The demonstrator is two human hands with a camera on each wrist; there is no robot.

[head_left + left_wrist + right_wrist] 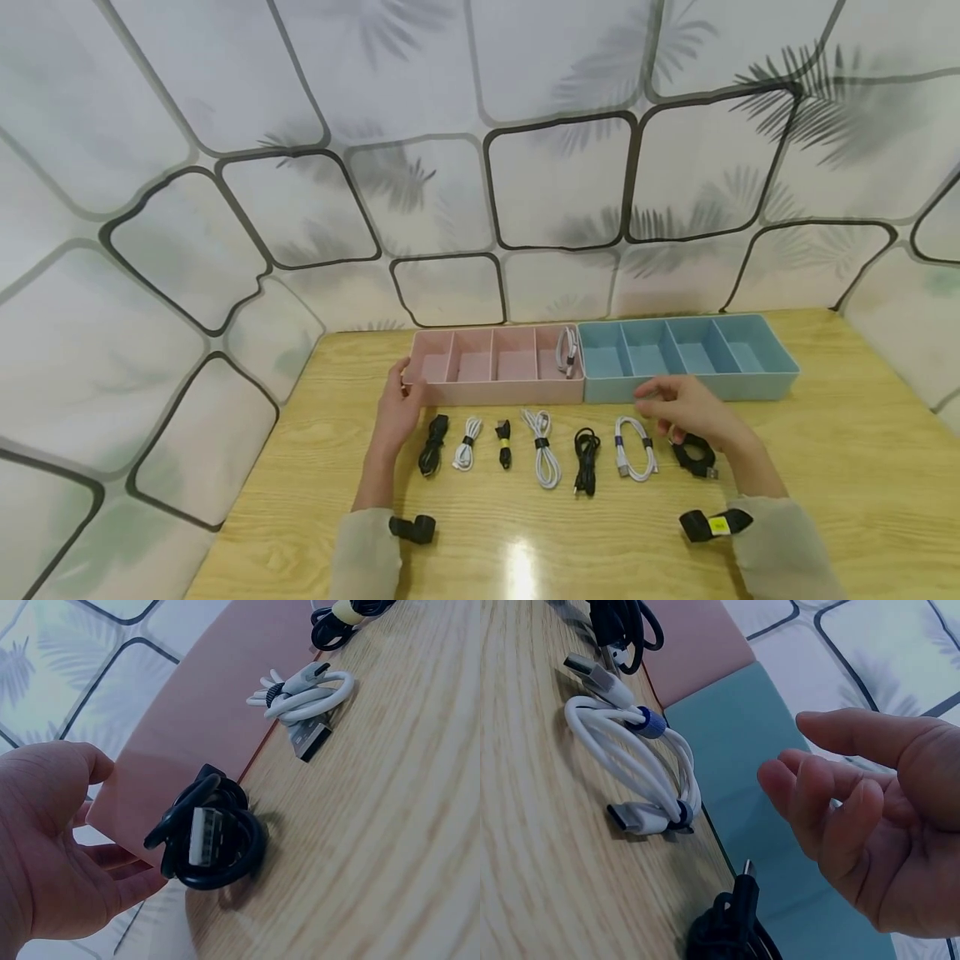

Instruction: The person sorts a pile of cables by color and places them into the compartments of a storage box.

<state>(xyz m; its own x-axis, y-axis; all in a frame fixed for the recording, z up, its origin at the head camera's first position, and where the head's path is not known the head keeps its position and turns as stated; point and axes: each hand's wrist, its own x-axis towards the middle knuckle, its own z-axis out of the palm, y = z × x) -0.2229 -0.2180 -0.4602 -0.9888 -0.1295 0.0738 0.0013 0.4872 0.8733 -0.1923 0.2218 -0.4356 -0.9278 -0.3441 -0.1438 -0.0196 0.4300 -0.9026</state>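
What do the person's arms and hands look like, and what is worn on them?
The left sleeve and right sleeve are plain pale beige. Near the cuffs sit a black left camera and a black right camera; a yellow label marks the right one. The left hand and right hand wear no gloves.

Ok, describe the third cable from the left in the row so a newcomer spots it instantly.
On the wooden table, find the pink box, left of the blue box. In front of it, a short black cable lies between a white cable on its left and a longer white cable on its right. It alone in the row has a yellow band.
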